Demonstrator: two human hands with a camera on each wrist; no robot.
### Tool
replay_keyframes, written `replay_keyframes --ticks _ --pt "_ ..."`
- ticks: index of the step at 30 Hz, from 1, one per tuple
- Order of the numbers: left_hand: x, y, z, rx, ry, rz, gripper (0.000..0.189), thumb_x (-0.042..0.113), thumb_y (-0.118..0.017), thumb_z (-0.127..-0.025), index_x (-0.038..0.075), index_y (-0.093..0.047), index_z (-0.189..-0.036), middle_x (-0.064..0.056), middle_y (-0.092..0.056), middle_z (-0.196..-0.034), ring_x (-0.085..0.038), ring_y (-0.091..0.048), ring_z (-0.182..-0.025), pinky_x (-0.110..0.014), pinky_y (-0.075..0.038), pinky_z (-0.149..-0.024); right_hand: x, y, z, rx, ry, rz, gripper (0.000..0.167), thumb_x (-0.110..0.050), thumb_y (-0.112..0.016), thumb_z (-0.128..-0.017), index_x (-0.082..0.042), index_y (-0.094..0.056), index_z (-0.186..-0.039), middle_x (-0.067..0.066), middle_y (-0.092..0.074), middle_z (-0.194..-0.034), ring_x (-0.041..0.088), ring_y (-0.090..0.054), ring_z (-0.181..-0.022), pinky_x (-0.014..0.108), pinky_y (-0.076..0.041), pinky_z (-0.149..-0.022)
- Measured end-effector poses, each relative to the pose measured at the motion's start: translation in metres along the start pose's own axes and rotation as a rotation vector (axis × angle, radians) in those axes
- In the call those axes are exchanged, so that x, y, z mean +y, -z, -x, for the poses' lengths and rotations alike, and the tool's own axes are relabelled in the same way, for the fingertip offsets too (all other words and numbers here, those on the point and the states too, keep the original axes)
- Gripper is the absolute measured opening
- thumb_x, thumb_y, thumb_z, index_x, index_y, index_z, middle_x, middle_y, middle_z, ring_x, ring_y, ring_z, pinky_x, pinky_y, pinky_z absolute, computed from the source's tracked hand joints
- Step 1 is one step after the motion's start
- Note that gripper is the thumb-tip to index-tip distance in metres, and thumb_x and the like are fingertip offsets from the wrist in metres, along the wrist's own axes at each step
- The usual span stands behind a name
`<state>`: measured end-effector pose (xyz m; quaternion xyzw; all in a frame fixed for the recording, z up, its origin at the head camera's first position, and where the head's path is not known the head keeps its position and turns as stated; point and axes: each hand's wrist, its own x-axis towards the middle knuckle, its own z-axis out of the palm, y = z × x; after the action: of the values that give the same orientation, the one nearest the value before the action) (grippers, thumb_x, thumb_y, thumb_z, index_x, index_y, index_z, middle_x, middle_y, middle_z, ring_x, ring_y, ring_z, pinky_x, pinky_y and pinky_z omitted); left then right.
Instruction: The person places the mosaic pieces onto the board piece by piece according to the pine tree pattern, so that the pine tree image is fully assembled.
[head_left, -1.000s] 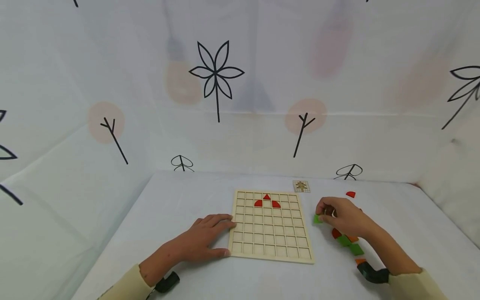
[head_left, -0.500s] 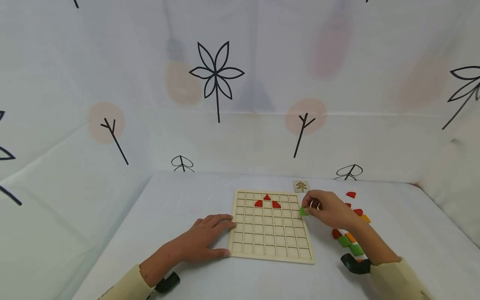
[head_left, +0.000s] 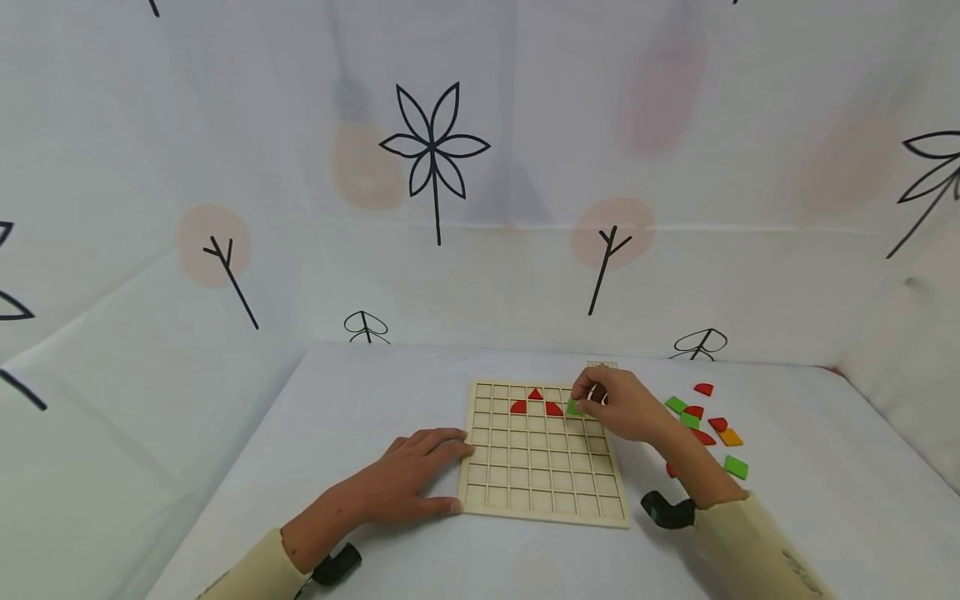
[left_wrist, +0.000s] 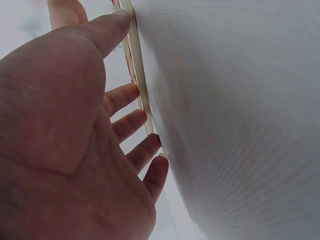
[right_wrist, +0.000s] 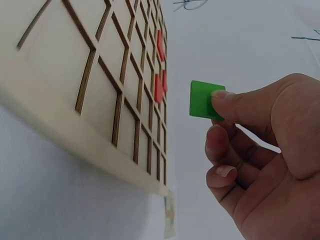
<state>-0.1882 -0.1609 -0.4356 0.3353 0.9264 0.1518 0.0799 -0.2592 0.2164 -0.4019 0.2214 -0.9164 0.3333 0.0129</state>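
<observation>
My right hand (head_left: 618, 404) pinches a green square tile (right_wrist: 201, 99) between thumb and fingers, over the upper right part of a wooden grid board (head_left: 517, 479). Three red pieces sit in the board's cells near the top: a triangle (head_left: 535, 394) with a quarter-round piece (head_left: 518, 407) below it on the left and another quarter-round piece (head_left: 553, 409) on the right. My left hand (head_left: 408, 479) rests at the board's left edge, fingers extended. In the left wrist view the thumb and fingertips (left_wrist: 131, 90) touch the board's side.
Loose green tiles (head_left: 736, 467), red pieces (head_left: 703, 389) and an orange tile (head_left: 731, 437) lie right of the board, some partly behind the right forearm. A small patterned card (head_left: 602, 364) lies beyond the board, mostly hidden by the right hand.
My right hand has carried the green tile left from the loose pieces to above the board, uncovering more tiles on the right. The left hand and board have stayed put.
</observation>
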Motion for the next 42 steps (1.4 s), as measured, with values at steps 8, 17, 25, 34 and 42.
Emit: replay_keyframes --ticks 8,17,25,34,42 --pt "0.000 0.000 -0.001 -0.001 -0.001 -0.002 0.074 0.061 -0.066 -0.099 0.036 -0.039 -0.163 0.009 -0.032 -0.169 -0.019 -0.031 -0.156 -0.055 -0.035 -0.118 -0.003 -0.013 -0.015 -0.002 0.043 -0.034 0.007 -0.001 -0.072 -0.098 -0.008 -0.070 -0.097 0.001 -0.069 -0.093 0.017 -0.060 -0.082 0.033 -0.050 -0.072" --pt "0.002 0.000 -0.002 0.006 -0.011 0.004 0.073 0.062 -0.065 -0.100 0.034 -0.040 -0.162 0.008 -0.033 -0.169 -0.021 -0.032 -0.155 -0.057 -0.035 -0.117 -0.008 -0.025 -0.028 0.014 0.012 -0.009 0.004 -0.005 -0.071 -0.099 -0.002 -0.072 -0.101 0.001 -0.070 -0.092 0.015 -0.060 -0.076 0.035 -0.051 -0.071" --pt "0.002 0.000 -0.002 -0.003 0.002 -0.007 0.074 0.063 -0.065 -0.099 0.037 -0.038 -0.163 0.010 -0.031 -0.169 -0.020 -0.031 -0.156 -0.056 -0.035 -0.118 -0.015 -0.035 -0.034 0.022 0.035 -0.012 0.002 -0.004 -0.070 -0.100 -0.004 -0.072 -0.098 0.004 -0.070 -0.093 0.015 -0.058 -0.075 0.036 -0.050 -0.071" --pt "0.002 0.001 -0.001 -0.005 0.007 -0.005 0.074 0.062 -0.066 -0.099 0.036 -0.038 -0.163 0.009 -0.032 -0.169 -0.020 -0.031 -0.156 -0.056 -0.035 -0.118 -0.013 -0.047 -0.037 0.005 -0.007 -0.020 0.005 -0.007 -0.070 -0.102 -0.005 -0.072 -0.098 0.003 -0.070 -0.094 0.014 -0.060 -0.077 0.035 -0.051 -0.071" --pt "0.002 0.001 -0.001 -0.008 0.014 -0.007 0.074 0.063 -0.066 -0.099 0.037 -0.038 -0.163 0.010 -0.031 -0.170 -0.020 -0.030 -0.157 -0.055 -0.034 -0.118 -0.013 -0.052 -0.038 0.021 0.008 0.000 0.005 -0.003 -0.070 -0.100 -0.006 -0.073 -0.098 0.003 -0.070 -0.092 0.014 -0.060 -0.078 0.037 -0.051 -0.073"
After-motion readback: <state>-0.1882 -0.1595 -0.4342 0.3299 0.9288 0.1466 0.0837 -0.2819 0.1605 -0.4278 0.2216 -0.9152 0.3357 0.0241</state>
